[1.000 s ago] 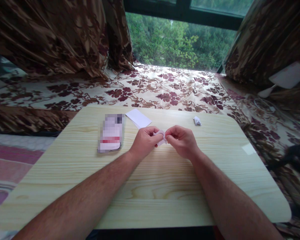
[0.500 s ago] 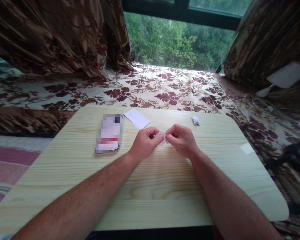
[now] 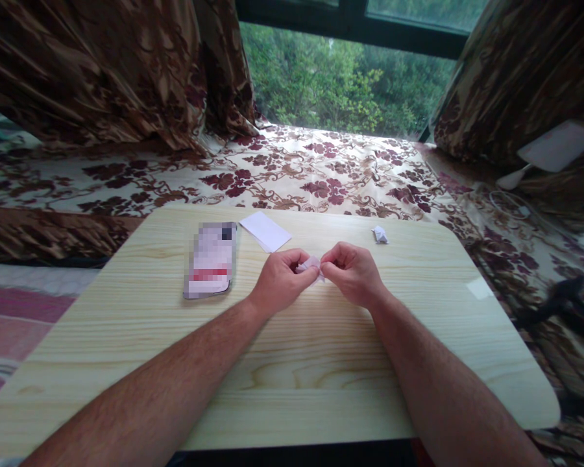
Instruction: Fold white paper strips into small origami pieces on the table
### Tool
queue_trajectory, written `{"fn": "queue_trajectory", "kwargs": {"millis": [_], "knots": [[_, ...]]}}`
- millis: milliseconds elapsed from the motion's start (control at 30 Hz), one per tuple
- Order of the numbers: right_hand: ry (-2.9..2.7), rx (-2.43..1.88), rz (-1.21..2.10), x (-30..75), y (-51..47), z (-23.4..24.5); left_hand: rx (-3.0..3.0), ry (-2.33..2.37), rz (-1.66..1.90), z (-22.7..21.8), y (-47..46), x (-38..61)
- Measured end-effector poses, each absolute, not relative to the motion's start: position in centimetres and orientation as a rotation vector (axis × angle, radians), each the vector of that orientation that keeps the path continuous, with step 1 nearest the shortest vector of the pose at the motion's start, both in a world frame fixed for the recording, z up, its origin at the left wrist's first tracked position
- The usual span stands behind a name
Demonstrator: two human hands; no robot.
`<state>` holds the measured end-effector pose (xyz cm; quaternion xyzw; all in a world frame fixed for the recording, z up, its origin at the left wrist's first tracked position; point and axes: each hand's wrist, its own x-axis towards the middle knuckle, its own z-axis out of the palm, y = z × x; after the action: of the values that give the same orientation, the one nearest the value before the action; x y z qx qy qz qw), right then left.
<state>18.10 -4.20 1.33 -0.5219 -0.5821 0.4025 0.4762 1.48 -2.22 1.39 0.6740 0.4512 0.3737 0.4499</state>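
Above the middle of the wooden table [image 3: 292, 363], a small piece of folded white paper [image 3: 311, 263] is held between both hands. My left hand [image 3: 283, 277] is closed on it, the thumb pressed along its near face. My right hand [image 3: 349, 271] pinches the paper's right edge with thumb and bent forefinger. Fingers hide much of the paper, so its full shape cannot be made out. Behind my left hand lies a flat stack of white paper sheets [image 3: 265, 231]. Further right, near the back edge, sits a small folded paper figure [image 3: 380, 235].
A blurred-out packet or phone-like object [image 3: 210, 259] lies on the table's left side. A floral cloth [image 3: 321, 168] covers the ledge behind the table, below a window. A white lamp [image 3: 559, 146] stands at the right, and a striped cover [image 3: 19, 324] is at the left.
The paper has turned slightly between my fingers, with more of it showing above my left thumb. Both hands stay almost in place; the view shifts a little.
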Motion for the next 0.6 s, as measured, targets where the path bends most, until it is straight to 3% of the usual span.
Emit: {"fn": "queue_trajectory", "kwargs": {"millis": [600], "knots": [[-1.308, -1.109, 1.11, 17.93, -3.84, 0.65, 1.58, 1.161, 0.922, 1.17, -1.91, 1.43]]}}
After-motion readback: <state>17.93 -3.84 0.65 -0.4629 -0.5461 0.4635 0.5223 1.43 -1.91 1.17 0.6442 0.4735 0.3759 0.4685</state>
